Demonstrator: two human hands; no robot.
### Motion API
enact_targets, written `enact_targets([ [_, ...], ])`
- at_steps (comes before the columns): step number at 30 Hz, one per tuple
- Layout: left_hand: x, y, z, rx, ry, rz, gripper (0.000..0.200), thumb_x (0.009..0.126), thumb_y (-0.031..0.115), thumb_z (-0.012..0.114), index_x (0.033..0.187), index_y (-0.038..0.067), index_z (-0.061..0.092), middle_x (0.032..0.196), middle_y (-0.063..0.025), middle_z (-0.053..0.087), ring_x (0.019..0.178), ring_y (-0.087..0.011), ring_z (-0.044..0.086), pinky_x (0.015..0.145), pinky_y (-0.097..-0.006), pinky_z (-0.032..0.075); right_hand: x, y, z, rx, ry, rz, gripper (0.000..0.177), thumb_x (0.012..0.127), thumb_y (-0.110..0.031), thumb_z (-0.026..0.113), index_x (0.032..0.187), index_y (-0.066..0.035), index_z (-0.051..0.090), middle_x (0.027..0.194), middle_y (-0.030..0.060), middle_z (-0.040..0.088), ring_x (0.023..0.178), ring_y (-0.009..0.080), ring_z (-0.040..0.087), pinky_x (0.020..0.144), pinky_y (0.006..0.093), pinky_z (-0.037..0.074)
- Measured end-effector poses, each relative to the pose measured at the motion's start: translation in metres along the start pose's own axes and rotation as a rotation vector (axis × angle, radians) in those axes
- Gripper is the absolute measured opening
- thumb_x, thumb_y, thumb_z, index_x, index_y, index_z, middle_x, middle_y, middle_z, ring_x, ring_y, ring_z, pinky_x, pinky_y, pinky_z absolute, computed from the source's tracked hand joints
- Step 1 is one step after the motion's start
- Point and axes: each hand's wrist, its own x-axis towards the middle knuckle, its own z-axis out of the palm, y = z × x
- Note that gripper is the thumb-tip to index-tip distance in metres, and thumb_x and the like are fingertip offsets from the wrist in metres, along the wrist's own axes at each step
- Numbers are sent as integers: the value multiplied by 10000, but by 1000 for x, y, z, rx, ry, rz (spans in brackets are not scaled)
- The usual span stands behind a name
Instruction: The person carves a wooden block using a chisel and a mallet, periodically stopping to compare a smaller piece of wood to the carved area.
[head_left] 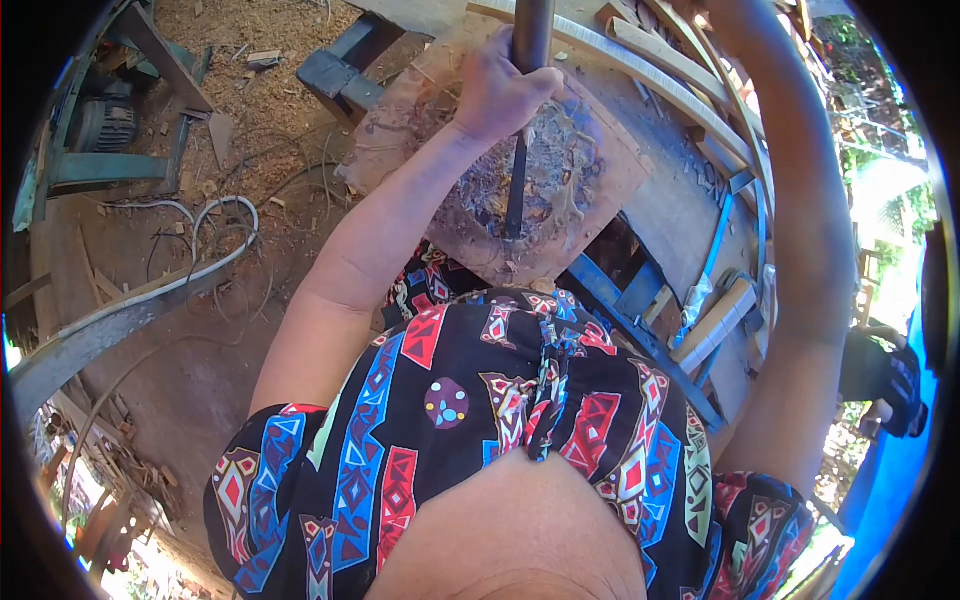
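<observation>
My left hand (505, 95) is wrapped around the thick, dark round handle (533, 35) of an upright chisel-like tool. Below my fist its narrow dark metal blade (516, 190) reaches down to a rough, fibrous patch (555, 165) on a reddish-brown wooden slab (480, 255). The slab lies tilted like a diamond in front of my body, its patch grey and brown with curled scraps. My right arm (805, 200) is raised along the right side. Its hand lies beyond the top edge, so its fingers and anything in them are hidden.
Wood strips (640, 60) lie at the upper right, near a blue metal bar (718, 240) and a wooden block (715, 325). Sawdust (270, 95) and cables cover the ground at left, beside a motor (107, 122). A metal beam (95, 335) crosses the left side.
</observation>
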Motion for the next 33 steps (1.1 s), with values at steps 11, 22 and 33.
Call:
enact_targets([
  [11, -10, 8, -6, 23, 48, 0, 199, 785, 104, 727, 849, 49, 546, 670, 9, 562, 563, -46, 517, 506, -224, 430, -46, 8, 28, -105, 180, 57, 412, 759, -146, 743, 1106, 56, 653, 719, 38, 620, 619, 80, 560, 525, 235, 406],
  [22, -21, 59, -36, -288, 308, 56, 211, 775, 69, 651, 952, 17, 547, 748, -47, 549, 589, -125, 571, 492, -274, 486, -150, 74, 123, 659, 247, 554, 545, 745, -206, 758, 1229, -7, 604, 763, 0, 601, 591, 76, 525, 544, 222, 401],
  [33, -18, 46, -14, -186, 261, -16, 205, 754, -9, 681, 917, 21, 560, 750, -13, 569, 607, -92, 562, 588, -242, 479, -162, 84, 145, 660, 307, 415, 591, 743, -202, 736, 1279, -14, 574, 842, 6, 605, 648, 86, 536, 602, 223, 409],
])
